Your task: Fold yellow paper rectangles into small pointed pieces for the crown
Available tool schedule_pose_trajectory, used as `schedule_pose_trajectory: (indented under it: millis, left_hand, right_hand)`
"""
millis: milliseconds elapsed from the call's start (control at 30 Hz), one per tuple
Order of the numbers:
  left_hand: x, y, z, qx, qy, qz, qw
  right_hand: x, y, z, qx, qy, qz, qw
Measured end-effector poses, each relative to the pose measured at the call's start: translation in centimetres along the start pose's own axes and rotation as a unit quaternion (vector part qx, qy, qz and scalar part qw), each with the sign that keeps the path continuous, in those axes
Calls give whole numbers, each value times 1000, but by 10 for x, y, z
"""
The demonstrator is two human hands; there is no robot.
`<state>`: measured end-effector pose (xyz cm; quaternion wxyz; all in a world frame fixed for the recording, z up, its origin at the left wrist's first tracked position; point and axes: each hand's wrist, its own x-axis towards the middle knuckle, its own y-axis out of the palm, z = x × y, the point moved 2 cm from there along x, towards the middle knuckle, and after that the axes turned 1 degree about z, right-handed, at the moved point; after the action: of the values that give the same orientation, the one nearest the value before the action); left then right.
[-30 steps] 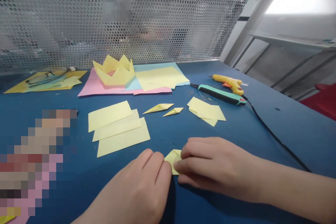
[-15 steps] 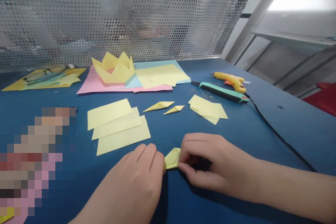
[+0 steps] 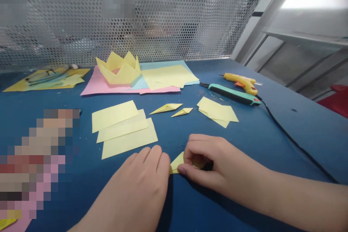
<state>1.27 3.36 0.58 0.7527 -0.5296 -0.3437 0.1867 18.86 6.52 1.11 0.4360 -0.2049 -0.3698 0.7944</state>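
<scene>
Between my two hands, low on the blue table, lies a small folded piece of yellow paper, partly hidden by my fingers. My left hand is closed on its left end, fingertips out of sight. My right hand pinches it with thumb and forefinger from the right. Just beyond are two slim folded yellow points. To their left, three yellow paper strips overlap, and a few small yellow paper pieces lie to the right.
A yellow paper crown stands on pink and blue sheets at the back. Toward the right lie a green-and-black utility knife and a yellow glue gun with its black cord. Perforated metal mesh rises behind the table.
My right hand has slid slightly left along the folded paper, covering more of it. My left hand keeps its hold. The view has shifted a little.
</scene>
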Motion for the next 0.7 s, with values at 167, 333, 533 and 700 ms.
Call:
schedule_pose_trajectory:
  millis: [167,333,533,700]
  left_hand:
    - [7,-1,2,-21,8,35,999]
    - [5,3,6,-33,31,68,997]
    - [1,-3,9,-31,39,47,998]
    - [-2,-18,2,-15,35,7,999]
  right_hand:
    - [1,-1,1,6,16,4,1000]
    - [2,0,1,5,23,4,1000]
    - [3,-1,1,-1,32,1,999]
    - [2,-2,1,4,43,5,999]
